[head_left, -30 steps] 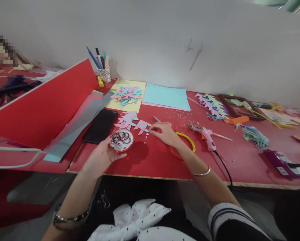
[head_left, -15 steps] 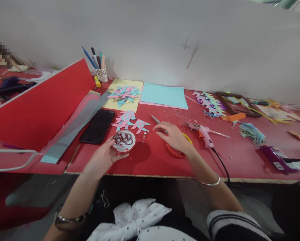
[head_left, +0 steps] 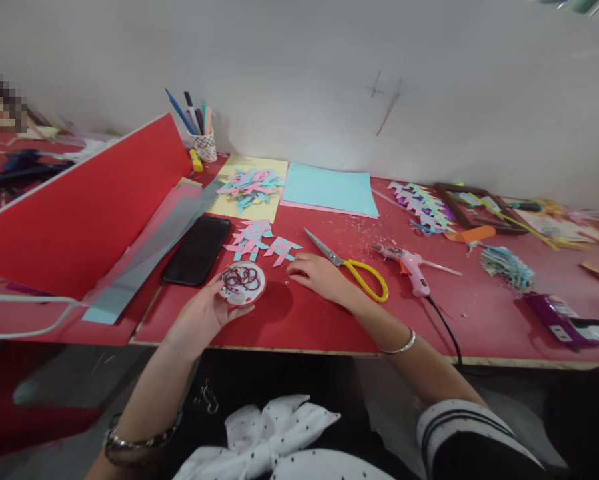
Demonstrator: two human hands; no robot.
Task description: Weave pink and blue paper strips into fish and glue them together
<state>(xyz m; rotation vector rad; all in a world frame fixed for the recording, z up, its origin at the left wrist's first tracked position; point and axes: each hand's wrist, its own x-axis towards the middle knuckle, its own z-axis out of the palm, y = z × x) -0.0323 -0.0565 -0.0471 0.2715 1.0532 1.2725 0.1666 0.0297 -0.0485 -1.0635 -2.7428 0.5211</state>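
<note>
My left hand point(head_left: 204, 313) holds a small round dish point(head_left: 256, 293) with a red rim, tilted above the table. Dark red cord point(head_left: 243, 277) lies coiled in it, with small bits around the cord. My right hand point(head_left: 319, 275) rests low over the table with fingers curled together, its fingertips down among tiny white round pieces. One such piece point(head_left: 287, 283) shows beside the fingers; whatever is between the fingertips is hidden. Just behind the hand lie woven pink and blue paper strips point(head_left: 282, 249). Scissors with yellow handles point(head_left: 362, 273) lie beyond my right wrist.
A black phone point(head_left: 196, 251) lies left of the dish. Rightward are a pink glue gun point(head_left: 407, 263) with its cord and a purple power socket box point(head_left: 554, 320). Behind are a pen cup point(head_left: 205, 148), blue paper point(head_left: 329, 190) and a paper strip pile point(head_left: 252, 187). A red board point(head_left: 94, 207) stands left.
My right hand has moved left, from over the scissors to the tiny white pieces, uncovering the scissors. My left hand still holds the dish, slightly farther left.
</note>
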